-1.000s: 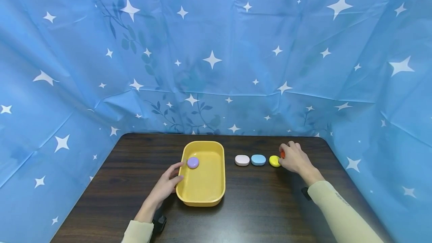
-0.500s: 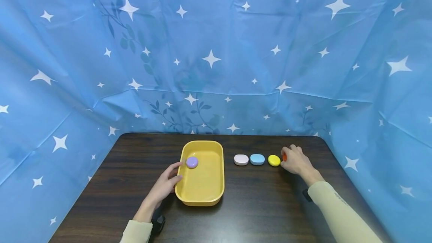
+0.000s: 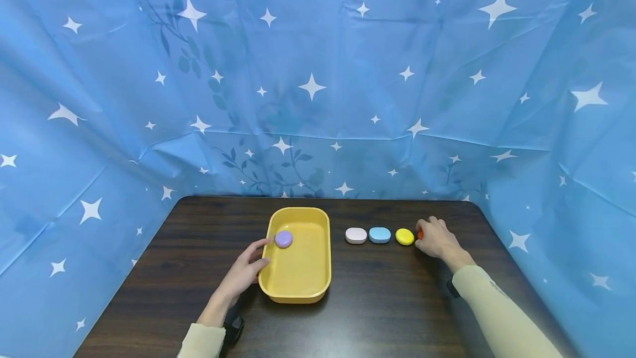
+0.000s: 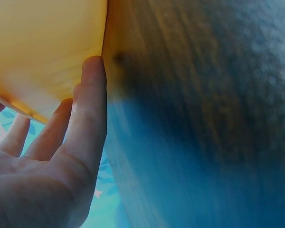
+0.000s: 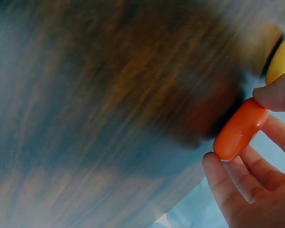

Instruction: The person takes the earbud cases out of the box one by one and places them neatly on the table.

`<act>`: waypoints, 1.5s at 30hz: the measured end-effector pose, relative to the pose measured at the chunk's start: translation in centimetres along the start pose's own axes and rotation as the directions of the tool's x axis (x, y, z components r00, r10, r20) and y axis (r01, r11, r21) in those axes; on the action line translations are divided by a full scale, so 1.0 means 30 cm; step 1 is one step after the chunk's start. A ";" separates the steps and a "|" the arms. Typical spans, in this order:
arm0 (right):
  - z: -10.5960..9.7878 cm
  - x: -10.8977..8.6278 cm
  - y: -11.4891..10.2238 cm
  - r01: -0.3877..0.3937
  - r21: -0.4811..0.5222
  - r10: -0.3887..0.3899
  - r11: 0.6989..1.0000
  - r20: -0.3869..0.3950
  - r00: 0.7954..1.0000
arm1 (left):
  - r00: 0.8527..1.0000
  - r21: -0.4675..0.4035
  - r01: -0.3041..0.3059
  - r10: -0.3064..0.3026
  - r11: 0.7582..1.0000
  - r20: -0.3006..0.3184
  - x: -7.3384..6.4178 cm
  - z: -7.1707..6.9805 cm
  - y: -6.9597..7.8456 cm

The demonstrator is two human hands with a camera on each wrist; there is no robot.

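Observation:
A small, smooth orange rounded piece [image 5: 240, 130] is between the thumb and fingers of my right hand [image 3: 437, 238], low over the table or touching it; I cannot tell which. Most of it is hidden in the head view. Just left of that hand lies a round yellow piece [image 3: 404, 237]. Farther left in the same row are a light blue oval piece [image 3: 380, 235] and a pale pink one [image 3: 356, 236]. My left hand [image 3: 239, 274] touches the left side of a yellow tray [image 3: 298, 298], its fingers extended against the wall. Inside the tray sits a round purple piece [image 3: 284, 239].
Everything stands on a dark wood-grain table [image 3: 377, 303] with rounded far corners. A blue cloth with white stars [image 3: 318, 70] hangs behind it and along both sides.
My right hand has shifted slightly right with the orange piece, leaving a small gap beside the yellow one. The left hand and the tray stay where they were.

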State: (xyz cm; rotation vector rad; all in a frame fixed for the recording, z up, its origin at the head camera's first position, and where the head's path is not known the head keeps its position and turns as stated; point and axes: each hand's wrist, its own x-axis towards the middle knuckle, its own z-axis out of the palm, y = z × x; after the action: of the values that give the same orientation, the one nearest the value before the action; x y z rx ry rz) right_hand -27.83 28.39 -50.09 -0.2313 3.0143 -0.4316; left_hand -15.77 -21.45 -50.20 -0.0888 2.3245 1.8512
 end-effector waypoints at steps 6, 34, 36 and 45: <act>-0.001 0.001 0.003 -0.006 0.007 0.006 1.000 0.008 1.000 | 1.000 -0.009 0.004 -0.004 1.000 0.005 0.001 0.000 -0.003; -0.044 -0.057 -0.059 0.027 0.017 -0.024 0.999 -0.147 0.989 | 1.000 -0.009 -0.004 0.004 1.000 0.012 0.004 -0.001 -0.005; -0.050 -0.063 -0.074 0.036 0.022 -0.031 0.999 -0.165 0.986 | 1.000 -0.012 -0.001 0.001 1.000 0.012 0.004 -0.001 -0.005; -0.069 -0.086 -0.132 0.072 0.035 -0.063 0.997 -0.211 0.975 | 1.000 -0.031 -0.005 0.005 1.000 0.006 0.006 -0.001 -0.004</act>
State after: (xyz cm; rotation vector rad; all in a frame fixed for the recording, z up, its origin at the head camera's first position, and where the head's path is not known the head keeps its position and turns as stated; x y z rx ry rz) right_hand -24.95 25.62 -46.80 -0.3041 3.2066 -0.5595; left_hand -15.93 -21.51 -50.33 -0.0808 2.2948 1.8875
